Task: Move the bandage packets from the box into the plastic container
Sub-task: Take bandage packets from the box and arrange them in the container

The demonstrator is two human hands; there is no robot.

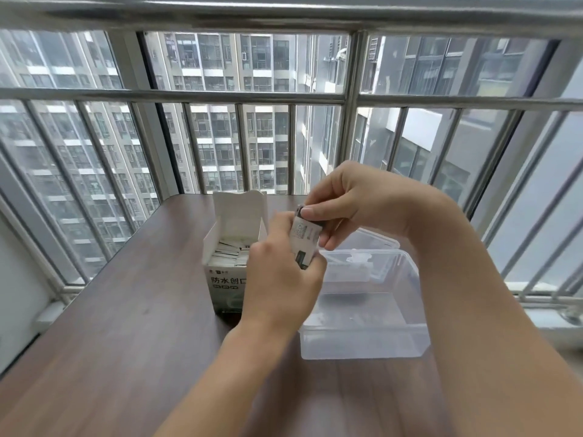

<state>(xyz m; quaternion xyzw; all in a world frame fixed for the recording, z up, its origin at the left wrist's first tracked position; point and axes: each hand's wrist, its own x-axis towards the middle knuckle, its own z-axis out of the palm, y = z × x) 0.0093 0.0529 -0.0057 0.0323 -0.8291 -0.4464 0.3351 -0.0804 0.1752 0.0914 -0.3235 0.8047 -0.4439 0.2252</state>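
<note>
Both forearms reach in from the near edge, and between the hands stands a small stack of packets (304, 244), held upright over the gap between box and container. Left hand (284, 272) curls its grip round the lower end of the stack; right hand (353, 205) pinches the top end from above, thumb and forefinger closed on it. More packets (228, 252) lie inside the open box (220, 279), which stands just left of the hands with its flap up. To the right sits the clear container (366, 326), lid hinged back and no packets visible inside. Both rest on the dark wooden surface (126, 310) by a barred window (239, 96). The step in hand looks like carrying a lifted batch across. Next, the stack probably needs shifting right and lowering into the container before either grip loosens.
</note>
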